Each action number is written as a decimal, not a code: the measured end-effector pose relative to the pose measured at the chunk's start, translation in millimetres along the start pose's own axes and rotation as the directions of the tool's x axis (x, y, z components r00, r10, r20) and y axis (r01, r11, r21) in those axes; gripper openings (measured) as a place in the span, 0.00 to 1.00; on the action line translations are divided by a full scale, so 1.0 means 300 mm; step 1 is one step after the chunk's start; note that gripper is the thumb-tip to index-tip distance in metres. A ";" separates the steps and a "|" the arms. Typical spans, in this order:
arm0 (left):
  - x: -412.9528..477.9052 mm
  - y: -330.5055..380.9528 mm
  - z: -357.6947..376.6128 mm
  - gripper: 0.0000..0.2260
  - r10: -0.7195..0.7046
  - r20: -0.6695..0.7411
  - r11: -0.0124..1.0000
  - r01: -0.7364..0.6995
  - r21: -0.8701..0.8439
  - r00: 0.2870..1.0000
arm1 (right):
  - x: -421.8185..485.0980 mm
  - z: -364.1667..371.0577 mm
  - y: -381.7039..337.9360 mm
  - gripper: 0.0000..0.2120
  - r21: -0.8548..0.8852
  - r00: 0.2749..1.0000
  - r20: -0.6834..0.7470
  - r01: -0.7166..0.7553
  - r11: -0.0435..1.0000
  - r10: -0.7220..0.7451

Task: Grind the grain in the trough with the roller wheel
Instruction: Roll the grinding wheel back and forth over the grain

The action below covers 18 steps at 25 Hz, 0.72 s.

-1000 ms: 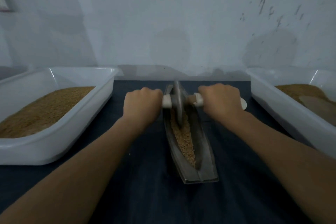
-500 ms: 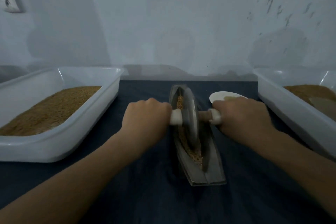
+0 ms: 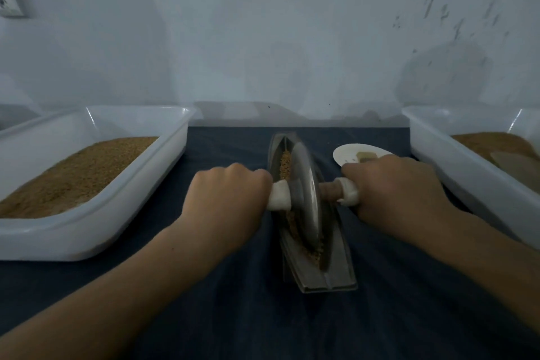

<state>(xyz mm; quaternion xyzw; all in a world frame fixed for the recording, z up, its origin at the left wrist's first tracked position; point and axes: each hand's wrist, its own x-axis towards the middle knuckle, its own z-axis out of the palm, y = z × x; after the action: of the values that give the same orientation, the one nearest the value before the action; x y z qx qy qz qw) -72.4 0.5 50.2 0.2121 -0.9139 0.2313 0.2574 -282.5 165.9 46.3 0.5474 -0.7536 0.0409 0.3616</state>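
The seemingly heavy, rigid roller wheel [image 3: 304, 196] is gripped across the trough [image 3: 336, 269], fingers curled round its handles [image 3: 279, 196], by left hand [image 3: 230, 193] and right hand [image 3: 391, 187].

We have one view only, worn on the head: it looks forward and down, close over the dark blue cloth-covered table [image 3: 233, 316], with the long grey metal trough [image 3: 340, 260] centred, facing the pale scuffed wall [image 3: 263, 38].

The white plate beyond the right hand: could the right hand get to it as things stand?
Probably yes: the white plate lies just beyond the right hand with nothing between them, yet that hand grips the handle of the roller wheel and must let go first.
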 end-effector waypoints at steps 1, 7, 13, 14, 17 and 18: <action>0.009 0.000 0.002 0.28 -0.003 -0.018 1.000 0.003 -0.004 1.000 | 0.002 -0.003 -0.002 0.20 -0.015 1.000 0.013 -0.012 1.000 0.012; 0.271 -0.039 0.135 0.05 -0.119 0.178 0.992 0.110 0.061 0.977 | 0.231 0.119 -0.023 0.09 0.071 0.941 0.251 -0.252 0.965 0.228; 0.082 0.001 0.053 0.12 -0.048 0.070 0.998 0.046 0.036 0.996 | 0.053 0.040 -0.010 0.19 0.052 0.989 0.109 -0.105 0.993 0.099; 0.028 0.003 0.033 0.18 -0.022 0.043 1.000 0.021 0.007 0.999 | 0.019 0.007 -0.007 0.19 0.017 0.998 0.042 -0.042 0.999 0.042; -0.003 0.004 0.010 0.25 -0.031 0.007 0.999 0.031 -0.014 0.999 | 0.006 -0.016 -0.010 0.19 -0.017 1.000 -0.001 -0.014 1.000 0.014; 0.005 0.016 0.032 0.22 -0.075 0.069 0.997 0.075 0.008 0.995 | 0.031 0.005 -0.016 0.19 -0.030 0.997 0.056 -0.048 0.998 0.049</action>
<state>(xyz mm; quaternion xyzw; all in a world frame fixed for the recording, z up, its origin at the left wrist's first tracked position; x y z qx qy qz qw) -79.7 -1.2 42.2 0.2549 -0.9130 0.2167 0.2333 -280.5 155.8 49.0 0.5246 -0.7771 0.0235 0.3470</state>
